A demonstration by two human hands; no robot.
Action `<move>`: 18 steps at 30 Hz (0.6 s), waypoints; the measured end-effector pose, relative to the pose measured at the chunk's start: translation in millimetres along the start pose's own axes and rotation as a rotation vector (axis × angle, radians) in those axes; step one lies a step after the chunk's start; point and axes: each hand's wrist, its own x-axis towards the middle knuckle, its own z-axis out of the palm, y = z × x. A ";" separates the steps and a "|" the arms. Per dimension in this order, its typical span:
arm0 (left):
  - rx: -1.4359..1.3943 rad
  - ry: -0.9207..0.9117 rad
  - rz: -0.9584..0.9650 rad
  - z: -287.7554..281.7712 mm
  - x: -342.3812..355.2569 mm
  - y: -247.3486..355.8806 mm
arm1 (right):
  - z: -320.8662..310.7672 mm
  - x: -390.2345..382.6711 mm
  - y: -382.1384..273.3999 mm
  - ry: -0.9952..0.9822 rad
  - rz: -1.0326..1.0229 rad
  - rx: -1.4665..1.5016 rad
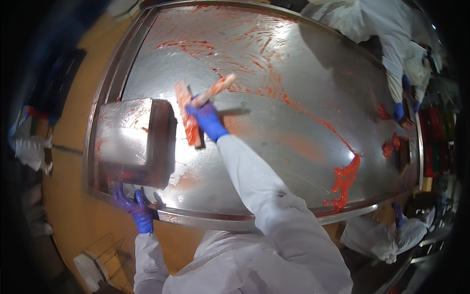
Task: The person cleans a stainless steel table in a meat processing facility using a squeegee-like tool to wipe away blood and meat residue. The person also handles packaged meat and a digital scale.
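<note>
My right hand [208, 120], in a blue glove, is closed on a squeegee-like tool with a pale handle [222, 85] and a long flat head [190, 126] smeared orange-red, over the middle-left of the steel table [289, 59]. My left hand [134, 209], also gloved, is open with fingers apart at the table's near-left edge, just below a rectangular steel block or upturned pan [125, 132]. Red streaks cross the steel surface, and a thick red, pulpy patch [345, 179] lies to the right of my right forearm.
A co-worker in white [391, 46] leans over the far right, blue-gloved hands [398, 110] beside small red lumps [387, 149]. Another person's white sleeve and gown [372, 235] show at lower right. A wire rack [105, 257] stands below at left. Coloured crates [432, 137] line the right.
</note>
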 end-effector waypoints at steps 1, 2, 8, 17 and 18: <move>0.013 -0.018 -0.005 -1.9 3.3 4.6 | -4.1 17.1 -6.3 0.050 -0.007 0.121; 0.013 0.025 0.016 4.4 3.0 -0.5 | -28.0 33.6 -13.0 0.103 -0.013 0.079; -0.040 0.035 -0.015 5.0 -5.4 -0.7 | -294.5 -26.5 -4.0 0.714 -0.174 0.005; -0.270 0.051 -0.095 11.6 -2.1 3.9 | -401.8 -172.7 -15.8 0.899 -0.160 -0.213; -0.197 0.060 -0.095 7.0 -6.1 1.3 | -311.3 -130.7 -44.5 0.670 -0.114 -0.068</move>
